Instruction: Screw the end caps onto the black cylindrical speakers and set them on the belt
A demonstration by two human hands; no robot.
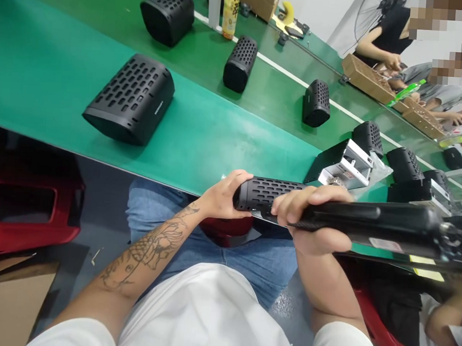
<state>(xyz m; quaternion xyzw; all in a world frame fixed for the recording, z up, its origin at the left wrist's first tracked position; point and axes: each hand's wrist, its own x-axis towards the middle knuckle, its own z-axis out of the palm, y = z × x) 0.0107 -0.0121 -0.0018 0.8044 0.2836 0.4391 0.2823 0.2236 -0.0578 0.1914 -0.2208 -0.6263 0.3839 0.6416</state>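
Observation:
My left hand (224, 196) grips one end of a black perforated speaker housing (267, 193), holding it above my lap at the near edge of the green belt. My right hand (310, 214) is wrapped round a long black power screwdriver (372, 223) whose body runs off to the right; its tip is hidden behind my fingers at the housing. A dark red part (227, 230) lies under the housing on my jeans.
Several black speaker housings lie along the green conveyor (225, 136), the nearest big one (131, 99) at left. Silver-and-black units (343, 164) stand at right. A red bin (20, 215) and cardboard sit at left. Other people work at the far right with cardboard trays (366, 77).

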